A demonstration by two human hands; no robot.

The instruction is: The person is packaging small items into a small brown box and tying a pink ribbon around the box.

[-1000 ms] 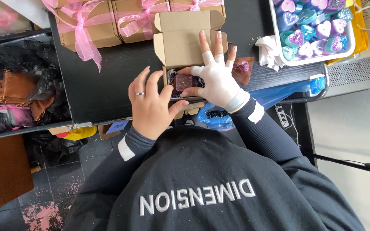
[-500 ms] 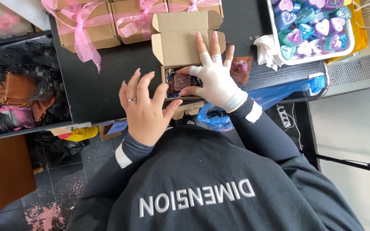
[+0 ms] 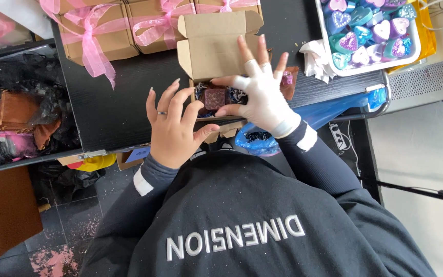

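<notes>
Open brown cardboard box [image 3: 216, 61], lid pointing away, sits near the black worktop [image 3: 124, 97] edge; right hand [image 3: 262, 95] seemingly steadies it, left hand [image 3: 173, 128] hovers spread, empty.

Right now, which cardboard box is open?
The plain box under the hands, lid flipped up, at the table's near edge. The others are shut, tied with pink ribbon.

Brown cardboard box [image 3: 216, 43], pink ribbons [image 3: 91, 38], perhaps maroon glittery piece [image 3: 214, 98], black table [image 3: 119, 97].

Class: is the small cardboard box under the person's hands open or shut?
Open: the cardboard box's lid stands back, and a dark piece shows inside.
</notes>
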